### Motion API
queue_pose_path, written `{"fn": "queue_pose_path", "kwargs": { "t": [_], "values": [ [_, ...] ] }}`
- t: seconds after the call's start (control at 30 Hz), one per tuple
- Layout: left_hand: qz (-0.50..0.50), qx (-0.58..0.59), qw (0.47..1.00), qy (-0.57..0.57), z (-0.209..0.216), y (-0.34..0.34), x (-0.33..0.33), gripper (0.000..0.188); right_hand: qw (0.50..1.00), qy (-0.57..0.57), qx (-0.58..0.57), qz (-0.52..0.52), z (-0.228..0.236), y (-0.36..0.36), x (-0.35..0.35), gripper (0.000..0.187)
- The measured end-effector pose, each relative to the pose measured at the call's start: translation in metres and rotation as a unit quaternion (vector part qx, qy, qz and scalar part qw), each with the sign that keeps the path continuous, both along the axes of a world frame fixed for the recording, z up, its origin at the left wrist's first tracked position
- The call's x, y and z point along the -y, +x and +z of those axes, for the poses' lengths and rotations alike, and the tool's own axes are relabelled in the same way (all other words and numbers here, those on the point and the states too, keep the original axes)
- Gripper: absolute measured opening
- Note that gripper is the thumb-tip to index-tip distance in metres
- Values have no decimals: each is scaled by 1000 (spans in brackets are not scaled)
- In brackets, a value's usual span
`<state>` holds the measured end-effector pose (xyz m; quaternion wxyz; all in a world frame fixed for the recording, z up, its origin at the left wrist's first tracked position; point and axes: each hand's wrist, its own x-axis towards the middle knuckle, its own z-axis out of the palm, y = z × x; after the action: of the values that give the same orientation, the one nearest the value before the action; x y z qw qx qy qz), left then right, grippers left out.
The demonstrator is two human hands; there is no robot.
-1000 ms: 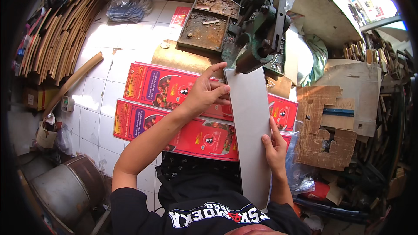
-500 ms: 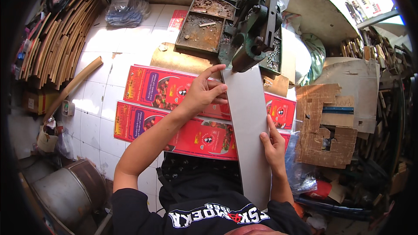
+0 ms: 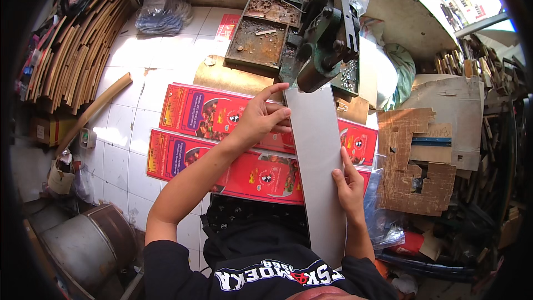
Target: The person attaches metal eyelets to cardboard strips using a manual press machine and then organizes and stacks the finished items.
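A long pale grey strip board [image 3: 316, 155] lies lengthwise before me, its far end under the head of a dark green press [image 3: 319, 75] and its near end against my shirt. My left hand [image 3: 261, 114] holds the left edge near the far end; its index finger reaches to the corner, the thumb lies at the edge, and the other fingers are partly hidden. Along the right edge, my right hand [image 3: 350, 189] grips the board with the thumb on top. Beneath the board lie two red printed panels, one farther [image 3: 183, 114] and one nearer [image 3: 239, 175].
A rusty compartment tray [image 3: 258, 44] with small metal bits adjoins the press. Cut brown cardboard [image 3: 402, 161] lies at right beside clear plastic sheets [image 3: 383, 228]. At left are stacked cardboard strips [image 3: 78, 50], a curved brown strip [image 3: 97, 108] and a metal drum [image 3: 89, 236].
The press's upper lever parts have shifted slightly to the right and down. Both hands and the board stay nearly in the same place.
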<state>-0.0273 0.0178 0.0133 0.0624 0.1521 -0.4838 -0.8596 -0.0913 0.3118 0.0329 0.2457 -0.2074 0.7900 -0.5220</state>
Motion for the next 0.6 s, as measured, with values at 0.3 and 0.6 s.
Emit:
{"fn": "queue_pose_path", "kwargs": {
  "t": [0.3, 0.6],
  "values": [
    [3, 2, 1000, 0, -1, -1, 0, 63, 1000, -4, 15, -6, 1, 0, 2, 54],
    [4, 0, 1000, 10, -1, 2, -1, 63, 1000, 4, -2, 4, 4, 1, 3, 55]
  ]
}}
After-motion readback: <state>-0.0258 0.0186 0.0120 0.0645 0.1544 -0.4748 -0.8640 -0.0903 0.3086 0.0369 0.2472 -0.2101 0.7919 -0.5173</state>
